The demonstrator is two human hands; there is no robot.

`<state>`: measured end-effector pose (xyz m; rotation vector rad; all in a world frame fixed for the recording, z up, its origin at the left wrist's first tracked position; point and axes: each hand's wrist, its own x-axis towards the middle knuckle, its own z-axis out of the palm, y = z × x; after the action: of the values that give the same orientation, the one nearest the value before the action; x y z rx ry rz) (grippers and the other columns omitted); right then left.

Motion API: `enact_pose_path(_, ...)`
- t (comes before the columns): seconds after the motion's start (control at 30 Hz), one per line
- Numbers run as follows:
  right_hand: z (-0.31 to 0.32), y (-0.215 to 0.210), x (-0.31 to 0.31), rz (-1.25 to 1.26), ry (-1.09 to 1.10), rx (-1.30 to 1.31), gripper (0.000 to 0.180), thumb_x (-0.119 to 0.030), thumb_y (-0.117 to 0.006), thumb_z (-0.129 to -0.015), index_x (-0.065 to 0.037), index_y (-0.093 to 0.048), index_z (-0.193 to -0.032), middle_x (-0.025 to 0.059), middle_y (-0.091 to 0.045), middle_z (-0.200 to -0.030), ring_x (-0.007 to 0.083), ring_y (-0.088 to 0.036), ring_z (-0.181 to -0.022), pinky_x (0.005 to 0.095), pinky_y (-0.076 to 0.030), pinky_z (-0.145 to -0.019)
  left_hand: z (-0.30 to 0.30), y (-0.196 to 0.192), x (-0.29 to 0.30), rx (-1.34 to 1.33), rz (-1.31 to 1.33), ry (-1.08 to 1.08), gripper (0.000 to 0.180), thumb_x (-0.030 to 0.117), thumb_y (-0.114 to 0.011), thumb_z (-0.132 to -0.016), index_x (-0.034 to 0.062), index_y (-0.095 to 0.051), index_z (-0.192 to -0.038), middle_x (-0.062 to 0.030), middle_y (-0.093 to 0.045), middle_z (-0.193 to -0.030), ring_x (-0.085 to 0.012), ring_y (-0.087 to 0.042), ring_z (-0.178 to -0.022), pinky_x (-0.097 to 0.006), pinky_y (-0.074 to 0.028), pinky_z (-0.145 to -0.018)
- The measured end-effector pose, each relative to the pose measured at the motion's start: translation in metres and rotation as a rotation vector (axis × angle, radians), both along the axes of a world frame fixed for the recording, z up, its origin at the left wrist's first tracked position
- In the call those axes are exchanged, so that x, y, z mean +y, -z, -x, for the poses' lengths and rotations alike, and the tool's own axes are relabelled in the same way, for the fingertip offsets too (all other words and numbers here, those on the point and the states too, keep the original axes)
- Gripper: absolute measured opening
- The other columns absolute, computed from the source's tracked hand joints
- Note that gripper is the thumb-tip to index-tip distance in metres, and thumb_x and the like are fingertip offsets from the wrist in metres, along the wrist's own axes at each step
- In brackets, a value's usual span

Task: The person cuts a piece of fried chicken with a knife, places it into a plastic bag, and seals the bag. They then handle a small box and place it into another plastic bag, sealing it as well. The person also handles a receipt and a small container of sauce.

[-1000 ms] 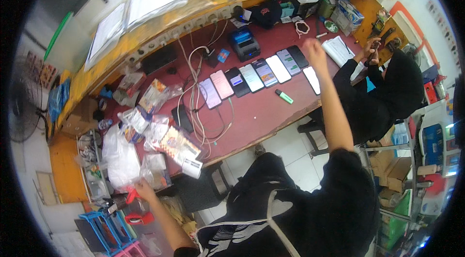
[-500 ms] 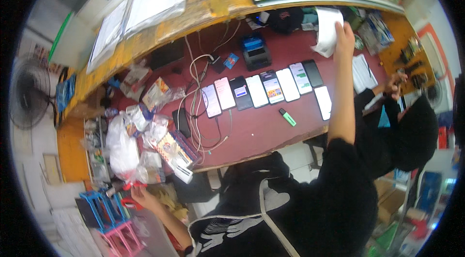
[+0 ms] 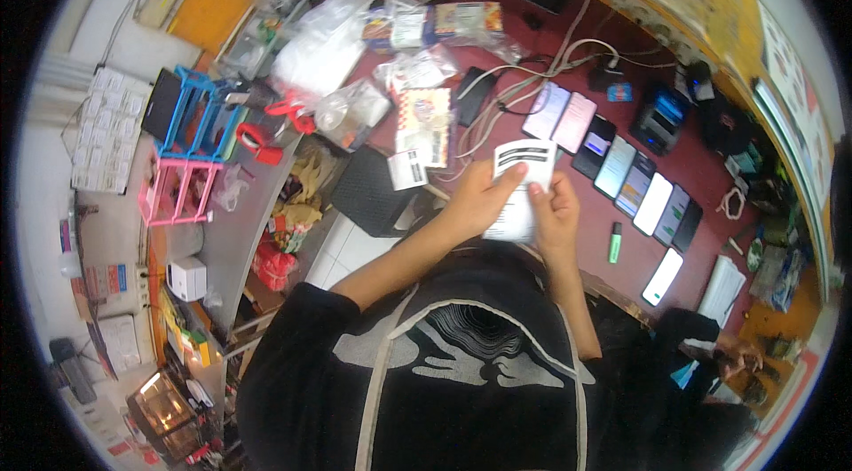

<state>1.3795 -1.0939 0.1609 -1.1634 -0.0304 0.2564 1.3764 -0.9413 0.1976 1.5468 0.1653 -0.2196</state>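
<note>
Both my hands hold a white printed paper slip (image 3: 522, 171) in front of my chest, above the dark red table (image 3: 568, 231). My left hand (image 3: 484, 198) grips its left side with the thumb on top. My right hand (image 3: 555, 207) pinches its right edge. Just beyond the slip lies a row of several phones (image 3: 621, 171), screens up. A green marker (image 3: 614, 242) lies on the table right of my right hand.
Plastic bags and packets (image 3: 355, 71) crowd the table's left end, with white cables (image 3: 524, 71) and a black pouch (image 3: 373, 191). Blue and pink racks (image 3: 191, 151) stand at the left. A small printer (image 3: 661, 111) sits behind the phones. Another person (image 3: 710, 356) sits at lower right.
My right hand has come down from the far side of the table with the slip. My left hand has left the racks at the left and joined it. The view has swung.
</note>
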Motion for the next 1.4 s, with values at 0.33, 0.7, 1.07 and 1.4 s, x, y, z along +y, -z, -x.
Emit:
enact_pose_path(0.33, -0.047, 0.154, -0.009, 1.088, 0.18, -0.099, 0.046, -0.016, -0.064, -0.088, -0.003, -0.052, -0.131, 0.0225, -0.063, -0.119, 0.0357, -0.065, -0.091, 0.0431, -0.052, -0.081, 0.101, 0.063, 0.232, 0.132, -0.075, -0.909, 0.029, 0.017, -0.067, -0.088, 0.0018, -0.062, -0.112, -0.0089, -0.067, -0.099, -0.0194, -0.066, -0.083, -0.031, -0.053, -0.077)
enact_pose_path(0.7, -0.17, 0.176, -0.073, 1.255, 0.146, -0.232, 0.08, -0.012, -0.056, -0.087, -0.009, -0.014, -0.154, 0.0229, -0.055, -0.139, 0.0434, -0.059, -0.119, 0.0478, -0.047, -0.1, 0.092, 0.053, 0.239, 0.086, -0.039, -0.844, 0.028, 0.01, -0.056, -0.089, -0.0024, -0.058, -0.113, -0.0114, -0.066, -0.101, -0.0205, -0.065, -0.086, -0.033, -0.052, -0.078)
enact_pose_path(1.07, -0.248, 0.198, -0.087, 1.382, 0.006, -0.234, 0.08, -0.012, -0.054, -0.085, -0.01, -0.013, -0.154, 0.0244, -0.06, -0.132, 0.047, -0.062, -0.109, 0.0528, -0.049, -0.095, 0.13, 0.069, 0.177, 0.107, -0.217, -0.893, 0.027, 0.01, -0.056, -0.091, -0.0032, -0.059, -0.114, -0.0093, -0.065, -0.102, -0.0158, -0.061, -0.088, -0.029, -0.049, -0.078)
enact_pose_path(1.4, -0.232, 0.191, -0.084, 1.277, 0.061, -0.213, 0.075, -0.009, -0.053, -0.086, -0.011, -0.019, -0.152, 0.0191, -0.057, -0.139, 0.045, -0.061, -0.112, 0.0513, -0.048, -0.096, 0.085, 0.056, 0.173, 0.098, -0.31, -0.858, 0.021, 0.012, -0.057, -0.091, -0.0022, -0.062, -0.106, -0.0078, -0.065, -0.097, -0.0146, -0.06, -0.081, -0.028, -0.047, -0.074)
